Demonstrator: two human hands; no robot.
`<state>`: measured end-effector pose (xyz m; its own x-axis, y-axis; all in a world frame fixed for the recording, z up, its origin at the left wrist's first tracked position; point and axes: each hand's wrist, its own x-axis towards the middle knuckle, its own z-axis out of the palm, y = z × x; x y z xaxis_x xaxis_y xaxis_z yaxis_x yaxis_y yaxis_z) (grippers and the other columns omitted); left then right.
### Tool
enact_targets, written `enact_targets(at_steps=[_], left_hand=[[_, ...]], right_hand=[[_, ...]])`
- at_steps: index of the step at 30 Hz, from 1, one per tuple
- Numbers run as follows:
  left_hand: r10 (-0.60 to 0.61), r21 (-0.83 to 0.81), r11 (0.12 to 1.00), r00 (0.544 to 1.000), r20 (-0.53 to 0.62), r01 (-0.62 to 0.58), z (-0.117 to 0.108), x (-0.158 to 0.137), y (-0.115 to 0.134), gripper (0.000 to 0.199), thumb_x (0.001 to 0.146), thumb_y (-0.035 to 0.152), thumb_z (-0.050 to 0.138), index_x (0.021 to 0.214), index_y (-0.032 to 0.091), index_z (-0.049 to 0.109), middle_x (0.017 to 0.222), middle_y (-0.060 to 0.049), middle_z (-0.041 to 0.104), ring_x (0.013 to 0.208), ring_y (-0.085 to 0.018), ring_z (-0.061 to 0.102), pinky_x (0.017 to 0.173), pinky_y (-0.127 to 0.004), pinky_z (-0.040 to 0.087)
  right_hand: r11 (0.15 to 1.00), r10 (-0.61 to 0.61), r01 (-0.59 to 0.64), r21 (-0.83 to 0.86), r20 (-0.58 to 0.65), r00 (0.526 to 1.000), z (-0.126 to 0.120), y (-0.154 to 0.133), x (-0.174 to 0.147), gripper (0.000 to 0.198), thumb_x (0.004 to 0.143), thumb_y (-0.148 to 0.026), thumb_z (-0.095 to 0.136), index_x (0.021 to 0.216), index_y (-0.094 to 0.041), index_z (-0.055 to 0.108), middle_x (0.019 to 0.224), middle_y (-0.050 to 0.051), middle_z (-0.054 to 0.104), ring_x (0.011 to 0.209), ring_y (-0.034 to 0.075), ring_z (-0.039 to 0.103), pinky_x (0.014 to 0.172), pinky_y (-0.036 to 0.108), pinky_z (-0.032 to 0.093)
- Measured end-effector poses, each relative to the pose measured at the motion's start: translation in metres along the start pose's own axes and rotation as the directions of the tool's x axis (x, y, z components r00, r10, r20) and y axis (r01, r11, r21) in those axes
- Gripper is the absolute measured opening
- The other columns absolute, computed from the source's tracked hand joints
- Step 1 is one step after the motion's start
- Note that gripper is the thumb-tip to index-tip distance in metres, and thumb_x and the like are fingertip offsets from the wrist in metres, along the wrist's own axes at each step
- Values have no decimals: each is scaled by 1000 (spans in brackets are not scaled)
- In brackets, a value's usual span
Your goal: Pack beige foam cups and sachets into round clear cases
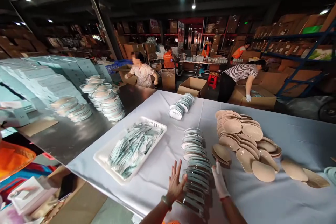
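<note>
A long row of round, pale-rimmed packs (196, 166) stands on edge on the white-covered table. Bare and with its fingers spread, my left hand (175, 181) is at the row's left side, the thumb close to the packs. My right hand (219, 182), in a white glove, is held along the right side with its fingers stretched out. Neither hand grips anything; whether they touch the packs I cannot tell. Right of the row lies a pile of beige, glossy, double-lobed pieces (240, 133), with a few folded ones (221, 154) near my gloved fingertips.
A white basket (101, 157) of thin printed packets stands on the left. A shorter group of packs (181, 106) lies farther back. Stacked packs (111, 103) and pale blue boxes (44, 73) cover the metal table. Several people work behind, near open cartons (193, 85).
</note>
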<state>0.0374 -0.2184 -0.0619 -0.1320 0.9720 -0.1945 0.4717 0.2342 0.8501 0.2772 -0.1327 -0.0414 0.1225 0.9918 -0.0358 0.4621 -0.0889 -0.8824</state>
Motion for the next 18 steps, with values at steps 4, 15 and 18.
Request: enact_targets(at_steps=[4,15,18], left_hand=[[-44,-137,990,999,-1,44,15,27,-1,66,106,48,43,168,28,35,177,-11,28,166,-26,18,134,-45,28],[-113,-268,958,994,-10,106,-26,32,-29,78,102,58,48,166,17,33,176,-17,27,167,-31,14,136,-51,21],[-59,-283,959,994,-91,31,-39,46,-38,84,101,69,44,167,20,30,177,-15,25,167,-30,12,137,-49,17]], right_hand=[[996,82,-79,-48,53,995,56,24,-6,103,80,-77,37,159,-11,39,168,21,35,162,33,28,134,43,27],[994,105,-100,53,-120,987,95,-5,-29,101,78,-73,53,151,-4,42,158,29,40,151,40,35,129,56,28],[998,57,-50,33,-271,961,75,-3,-3,95,87,-70,50,156,-5,35,161,29,35,153,41,32,130,58,25]])
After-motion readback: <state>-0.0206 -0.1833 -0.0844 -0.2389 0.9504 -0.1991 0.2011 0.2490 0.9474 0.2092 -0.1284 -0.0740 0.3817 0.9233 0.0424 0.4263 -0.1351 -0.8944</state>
